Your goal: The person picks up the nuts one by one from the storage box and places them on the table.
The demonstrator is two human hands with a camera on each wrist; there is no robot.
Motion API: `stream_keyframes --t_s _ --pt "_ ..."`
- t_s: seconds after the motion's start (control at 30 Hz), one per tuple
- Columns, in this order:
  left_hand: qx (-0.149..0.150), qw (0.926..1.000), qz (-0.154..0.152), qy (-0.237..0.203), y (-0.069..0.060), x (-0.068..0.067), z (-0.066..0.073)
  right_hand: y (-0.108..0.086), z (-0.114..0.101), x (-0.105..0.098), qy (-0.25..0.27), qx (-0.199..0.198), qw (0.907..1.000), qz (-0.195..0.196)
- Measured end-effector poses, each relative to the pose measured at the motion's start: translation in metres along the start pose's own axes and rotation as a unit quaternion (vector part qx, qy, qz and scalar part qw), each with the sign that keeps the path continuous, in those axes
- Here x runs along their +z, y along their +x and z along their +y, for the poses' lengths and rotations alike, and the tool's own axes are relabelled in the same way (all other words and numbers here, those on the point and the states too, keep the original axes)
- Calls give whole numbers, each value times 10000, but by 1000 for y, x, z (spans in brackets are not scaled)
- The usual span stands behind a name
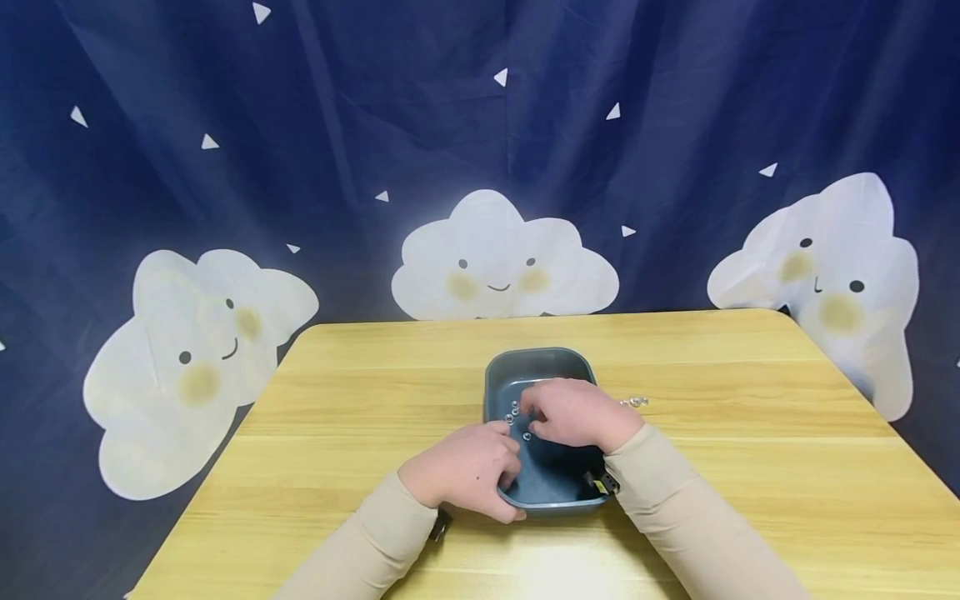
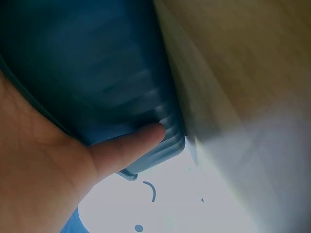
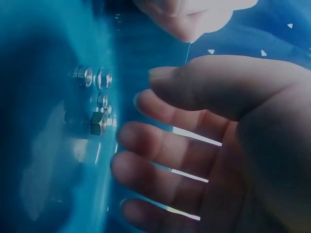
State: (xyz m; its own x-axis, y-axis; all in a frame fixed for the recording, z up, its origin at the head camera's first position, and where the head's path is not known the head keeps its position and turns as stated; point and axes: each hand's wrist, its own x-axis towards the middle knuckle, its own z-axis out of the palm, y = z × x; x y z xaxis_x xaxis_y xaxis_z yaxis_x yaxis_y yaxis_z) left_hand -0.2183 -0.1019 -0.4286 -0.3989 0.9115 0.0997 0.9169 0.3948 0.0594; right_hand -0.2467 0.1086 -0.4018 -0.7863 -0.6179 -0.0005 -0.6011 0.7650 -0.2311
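A dark blue-grey plastic bin (image 1: 551, 505) stands on the table, with several small metal hex nuts (image 3: 97, 123) on its floor, mostly toward the left side. My left hand (image 1: 468, 468) grips the bin's left rim near the front corner; in the left wrist view its thumb lies along the outer wall. Over the bin's inside is my right hand (image 1: 570, 410), fingers loosely bent beside the nuts. The right wrist view shows nothing between its thumb and fingers, and a gap between them and the nuts.
More small shiny metal pieces (image 1: 636, 402) lie on the wooden table (image 1: 360, 392) just right of the bin, partly behind the right wrist. A dark blue curtain (image 1: 450, 100) with white clouds hangs behind the table's far edge.
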Motion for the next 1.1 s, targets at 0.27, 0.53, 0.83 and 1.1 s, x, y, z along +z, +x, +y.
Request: stream_keyframes --t_s 0.27,0.53,0.83,1.1 --pt "7 10000 14 28 0 2 0 0 -2 5 -194 -355 9990 -193" --pt "-4 10000 4 -15 0 0 0 -2 -2 9 -182 -488 9979 -378" --pt "-39 10000 31 -18 0 -1 1 -3 -3 10 -142 -417 9979 -471" --pt "-38 10000 13 -52 0 -3 1 -5 -4 12 -21 -239 9978 -613"
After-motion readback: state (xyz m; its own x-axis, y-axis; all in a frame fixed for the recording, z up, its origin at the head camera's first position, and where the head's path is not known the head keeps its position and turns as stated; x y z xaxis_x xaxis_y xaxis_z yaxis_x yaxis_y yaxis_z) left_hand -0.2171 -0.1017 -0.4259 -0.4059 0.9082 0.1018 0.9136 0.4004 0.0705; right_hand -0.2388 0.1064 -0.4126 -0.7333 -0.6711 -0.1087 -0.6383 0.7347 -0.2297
